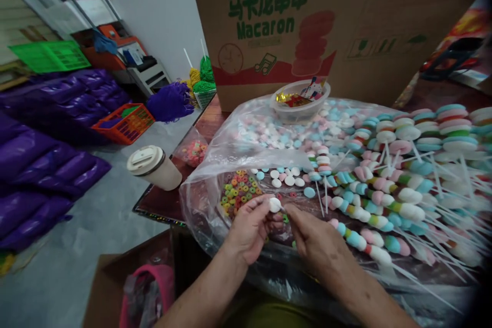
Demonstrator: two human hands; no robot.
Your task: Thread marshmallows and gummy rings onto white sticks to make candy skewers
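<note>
My left hand [251, 228] pinches a round white marshmallow disc [274, 205] between thumb and fingers. Close against it on the right, my right hand [317, 238] is closed, its fingertips around what looks like a thin stick [283, 208]; most of that stick is hidden. Just beyond my hands lie small coloured candy rings [240, 189] and loose white and blue discs [290, 180]. To the right is a pile of marshmallow skewers [384, 205] on white sticks, their pieces stacked in pink, blue, white and green.
Clear plastic sheeting [246, 156] covers part of the table. A lidded cup [163, 171] stands near the left edge. Behind are a plastic bowl [302, 113] with wrappers and a tall carton [265, 61]. An opened box [103, 287] with a pink item sits below left.
</note>
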